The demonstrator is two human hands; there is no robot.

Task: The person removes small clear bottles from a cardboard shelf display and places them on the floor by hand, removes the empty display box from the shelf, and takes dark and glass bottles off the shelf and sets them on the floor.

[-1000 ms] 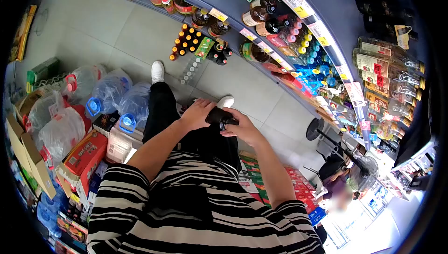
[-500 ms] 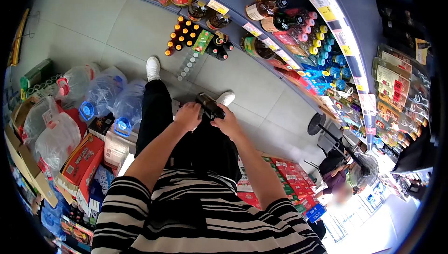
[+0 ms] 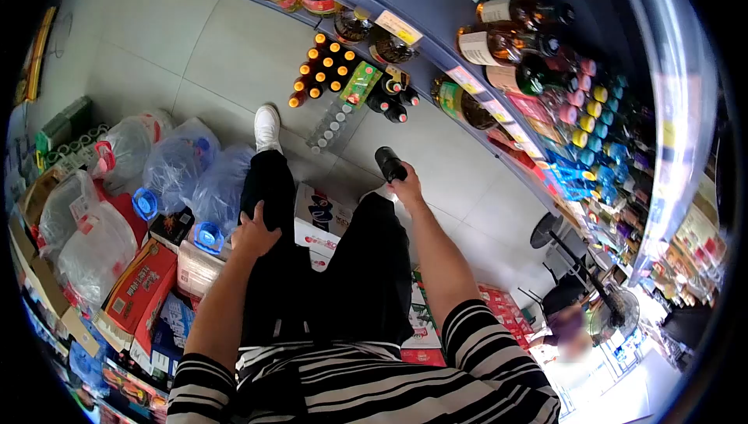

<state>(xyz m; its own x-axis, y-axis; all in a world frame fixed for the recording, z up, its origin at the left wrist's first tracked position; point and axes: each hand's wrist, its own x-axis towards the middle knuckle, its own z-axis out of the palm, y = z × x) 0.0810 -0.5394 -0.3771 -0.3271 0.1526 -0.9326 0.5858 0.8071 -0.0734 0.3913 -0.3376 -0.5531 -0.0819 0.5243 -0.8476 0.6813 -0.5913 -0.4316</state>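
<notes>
My right hand (image 3: 404, 189) is wrapped round a dark cylindrical bottle (image 3: 388, 164), held out beyond my right knee with its far end tilted up and left. Its label, if any, cannot be made out. My left hand (image 3: 255, 233) rests on my left thigh in black trousers (image 3: 267, 291), fingers spread and holding nothing. On the floor ahead stands a group of dark bottles with orange caps (image 3: 320, 70). Beside them are a green carton (image 3: 360, 83), several dark bottles with red-marked caps (image 3: 392, 99) and a clear pack with round pale tops (image 3: 333, 126).
Shelves of bottles (image 3: 499, 42) curve along the right. Large water jugs in plastic (image 3: 181, 163) and a red box (image 3: 139, 284) crowd the left. A printed white carton (image 3: 321, 213) sits between my legs. A fan (image 3: 614, 311) and another person (image 3: 567, 330) are at lower right.
My hands have moved apart. The left has let go of the bottle and dropped to my thigh; the right has carried the bottle forward and right. The view has shifted slightly.
</notes>
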